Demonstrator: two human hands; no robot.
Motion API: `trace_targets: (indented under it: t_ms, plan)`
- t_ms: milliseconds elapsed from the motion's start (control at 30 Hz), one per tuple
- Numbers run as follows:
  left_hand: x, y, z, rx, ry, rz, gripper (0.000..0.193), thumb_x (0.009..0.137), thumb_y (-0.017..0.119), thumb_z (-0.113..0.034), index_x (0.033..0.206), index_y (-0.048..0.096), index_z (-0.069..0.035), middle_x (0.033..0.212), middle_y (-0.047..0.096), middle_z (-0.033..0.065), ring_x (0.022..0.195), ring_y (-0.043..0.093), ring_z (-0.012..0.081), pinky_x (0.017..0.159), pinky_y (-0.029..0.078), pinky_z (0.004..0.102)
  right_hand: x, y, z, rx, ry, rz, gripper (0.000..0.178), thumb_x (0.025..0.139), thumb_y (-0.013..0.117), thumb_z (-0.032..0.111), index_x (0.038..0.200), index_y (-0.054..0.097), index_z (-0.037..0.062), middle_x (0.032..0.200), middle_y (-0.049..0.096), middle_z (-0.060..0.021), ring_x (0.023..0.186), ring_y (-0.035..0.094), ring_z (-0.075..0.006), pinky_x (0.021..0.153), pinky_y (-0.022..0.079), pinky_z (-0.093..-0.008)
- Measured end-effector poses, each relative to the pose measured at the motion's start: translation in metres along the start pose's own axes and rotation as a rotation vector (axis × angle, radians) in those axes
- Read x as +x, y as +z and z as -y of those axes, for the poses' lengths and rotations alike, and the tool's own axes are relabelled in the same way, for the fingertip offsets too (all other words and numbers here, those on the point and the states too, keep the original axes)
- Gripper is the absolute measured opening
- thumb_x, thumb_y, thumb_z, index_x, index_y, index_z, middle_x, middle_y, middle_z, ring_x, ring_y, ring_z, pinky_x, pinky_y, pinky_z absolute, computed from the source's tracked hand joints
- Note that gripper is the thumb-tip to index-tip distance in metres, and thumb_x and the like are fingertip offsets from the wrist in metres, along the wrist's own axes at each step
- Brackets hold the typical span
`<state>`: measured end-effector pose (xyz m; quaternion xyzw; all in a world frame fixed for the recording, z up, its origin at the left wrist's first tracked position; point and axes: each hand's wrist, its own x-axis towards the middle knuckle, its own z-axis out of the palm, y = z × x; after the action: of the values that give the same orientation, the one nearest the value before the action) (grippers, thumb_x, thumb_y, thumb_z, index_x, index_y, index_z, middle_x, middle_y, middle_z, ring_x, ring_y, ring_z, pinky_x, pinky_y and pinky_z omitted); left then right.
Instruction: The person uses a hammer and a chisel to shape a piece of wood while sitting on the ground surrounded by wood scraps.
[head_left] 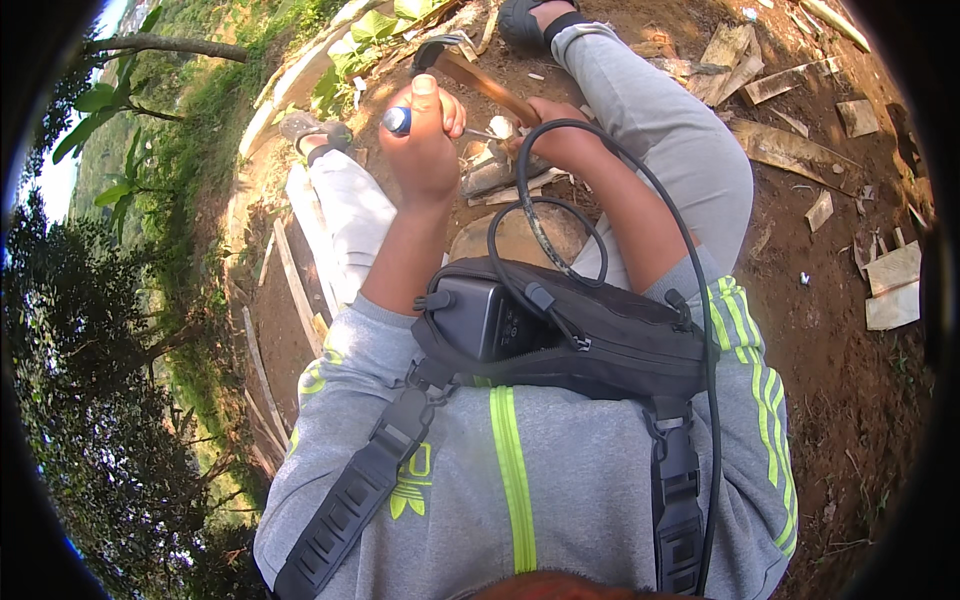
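Observation:
My left hand point(425, 140) is closed with its thumb raised, gripping a screwdriver point(397, 121) by its blue handle. A thin metal shaft comes out on the right side of the fist. A hammer point(490, 90) with a wooden handle and a dark metal head is gripped near its lower end by my right hand point(562, 130). Its head rises just above and beyond the left fist. Below the shaft, between my legs, lie pale broken bits point(490, 160); what the screwdriver's tip touches is hard to make out.
A black cable point(690, 230) loops over my right forearm from a black chest bag point(590, 340) holding a dark device point(475, 315). Wood scraps point(790, 150) litter the dirt at right. Long wooden strips point(295, 265) lie at left, with a planted slope point(180, 190) beyond.

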<state>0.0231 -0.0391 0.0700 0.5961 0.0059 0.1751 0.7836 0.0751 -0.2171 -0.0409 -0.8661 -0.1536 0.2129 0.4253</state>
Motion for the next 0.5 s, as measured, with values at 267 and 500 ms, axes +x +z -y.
trace_targets:
  t_ms: [267,500]
  plan:
    - [0.006,0.011,0.001,-0.016,-0.008,0.014,0.047,0.112,0.055,-0.027,0.071,0.047,-0.006,0.064,0.047,0.0012,0.059,0.044,0.012,0.057,0.037,0.0299,-0.002,-0.003,-0.006,-0.002,0.0,-0.047,0.036,0.08,0.084,0.031,0.107,0.071,0.0105,0.101,0.076,-0.013,0.099,0.073,-0.0339,0.084,0.055,-0.0446]
    - [0.013,0.018,0.003,-0.007,-0.03,0.055,0.047,0.111,0.058,-0.029,0.071,0.047,-0.008,0.063,0.046,-0.0002,0.058,0.043,0.0111,0.056,0.036,0.029,-0.008,-0.013,-0.001,-0.014,0.05,-0.053,0.039,0.081,0.087,0.03,0.109,0.07,0.0095,0.104,0.076,-0.0143,0.101,0.072,-0.0342,0.086,0.054,-0.0441]
